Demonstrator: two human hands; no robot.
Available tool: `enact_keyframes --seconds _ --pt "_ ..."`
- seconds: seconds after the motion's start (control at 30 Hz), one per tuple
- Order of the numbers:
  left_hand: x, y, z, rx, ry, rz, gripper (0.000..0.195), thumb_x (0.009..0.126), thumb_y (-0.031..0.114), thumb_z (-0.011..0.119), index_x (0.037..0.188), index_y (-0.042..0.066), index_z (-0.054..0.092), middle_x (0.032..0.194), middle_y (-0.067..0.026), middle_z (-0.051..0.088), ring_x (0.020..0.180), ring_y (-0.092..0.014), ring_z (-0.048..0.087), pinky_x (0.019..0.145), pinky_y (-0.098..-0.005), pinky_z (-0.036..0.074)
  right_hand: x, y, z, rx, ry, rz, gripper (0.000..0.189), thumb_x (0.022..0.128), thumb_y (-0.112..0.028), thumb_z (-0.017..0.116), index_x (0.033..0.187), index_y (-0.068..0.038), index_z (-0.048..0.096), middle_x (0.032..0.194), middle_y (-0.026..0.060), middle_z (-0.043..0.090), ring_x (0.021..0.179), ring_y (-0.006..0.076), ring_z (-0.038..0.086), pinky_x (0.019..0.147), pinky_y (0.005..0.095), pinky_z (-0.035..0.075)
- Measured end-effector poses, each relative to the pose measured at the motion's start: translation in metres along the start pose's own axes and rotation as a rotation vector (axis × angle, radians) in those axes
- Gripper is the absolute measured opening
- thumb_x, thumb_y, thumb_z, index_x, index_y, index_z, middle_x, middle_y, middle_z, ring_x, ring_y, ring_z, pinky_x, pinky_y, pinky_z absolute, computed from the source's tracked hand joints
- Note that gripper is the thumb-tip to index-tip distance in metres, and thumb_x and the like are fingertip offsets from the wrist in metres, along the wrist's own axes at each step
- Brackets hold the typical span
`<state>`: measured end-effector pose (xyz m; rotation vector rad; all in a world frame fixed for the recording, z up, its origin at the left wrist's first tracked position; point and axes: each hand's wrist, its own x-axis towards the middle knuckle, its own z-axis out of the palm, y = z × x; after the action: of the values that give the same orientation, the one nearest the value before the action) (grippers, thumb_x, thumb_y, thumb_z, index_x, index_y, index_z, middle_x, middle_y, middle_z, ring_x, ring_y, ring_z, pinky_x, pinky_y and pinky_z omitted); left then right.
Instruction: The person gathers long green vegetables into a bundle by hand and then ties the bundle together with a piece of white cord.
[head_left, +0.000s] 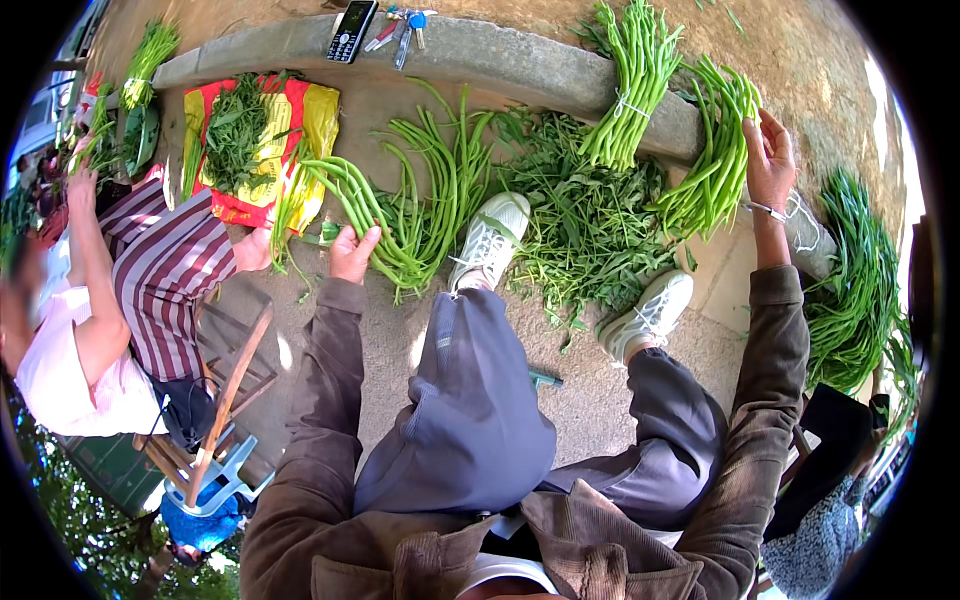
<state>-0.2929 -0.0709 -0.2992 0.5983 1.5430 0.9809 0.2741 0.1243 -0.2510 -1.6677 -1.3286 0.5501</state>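
My left hand (354, 253) grips the ends of a few long green vegetable stems (352, 191), which bend up and to the left. Just right of it, more long stems (442, 172) lie fanned out on the ground by my left shoe. My right hand (771, 154) is at the right end of a bundle of green stems (709, 165), with thumb and fingers at its edge; whether they close on it is hard to tell. A second bundle (626, 90), bound with a pale tie, rests across the stone curb. Between my shoes and the curb spreads a heap of stripped leaves (585, 210).
A mobile phone (351, 31) and keys (409, 30) lie on the curb (480, 56). A red and yellow sack (289, 105) carries leaves. White string (806, 221) lies at right beside a large green pile (859, 292). Another person (90, 330) sits at left, hands on greens.
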Motion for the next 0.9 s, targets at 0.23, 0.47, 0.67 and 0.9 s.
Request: enact_keyframes --seconds 0.23,0.47,0.67,0.9 --pt "0.017 -0.011 0.040 0.250 0.309 0.112 0.018 0.075 0.015 0.073 0.084 0.003 0.062 0.071 -0.0007 0.062 0.058 -0.007 0.056 0.049 -0.0204 0.044 -0.002 0.011 -0.003 -0.067 -0.070 0.033 0.035 0.084 -0.022 0.063 0.111 0.000 0.058 0.105 0.0082 0.061 0.094 0.0122 0.057 0.085 0.0255 0.044" --pt "0.030 -0.020 0.029 0.227 0.350 0.206 0.024 0.081 0.025 0.068 0.082 0.003 0.058 0.067 -0.0044 0.061 0.055 -0.011 0.059 0.046 -0.0229 0.045 0.002 0.004 0.004 -0.071 -0.091 0.027 0.034 0.085 -0.020 0.063 0.111 0.001 0.058 0.103 0.0080 0.062 0.092 0.0114 0.057 0.084 0.0243 0.045" --pt "0.013 0.000 0.029 0.056 0.447 0.057 0.028 0.089 0.032 0.056 0.086 0.005 0.049 0.053 0.0023 0.042 0.042 -0.007 0.040 0.042 -0.0234 0.041 0.001 0.005 0.004 0.015 -0.082 0.021 0.033 0.084 -0.019 0.064 0.109 0.001 0.058 0.101 0.0091 0.063 0.094 0.0128 0.058 0.085 0.0254 0.044" --pt "-0.079 0.081 0.027 0.237 0.377 0.240 0.024 0.090 0.020 0.056 0.108 0.006 0.052 0.063 0.0043 0.044 0.045 -0.002 0.034 0.040 -0.0191 0.033 -0.004 -0.037 -0.012 0.163 -0.109 0.027 0.029 0.087 -0.013 0.059 0.111 0.002 0.057 0.105 0.0060 0.061 0.095 0.0100 0.055 0.086 0.0234 0.043"
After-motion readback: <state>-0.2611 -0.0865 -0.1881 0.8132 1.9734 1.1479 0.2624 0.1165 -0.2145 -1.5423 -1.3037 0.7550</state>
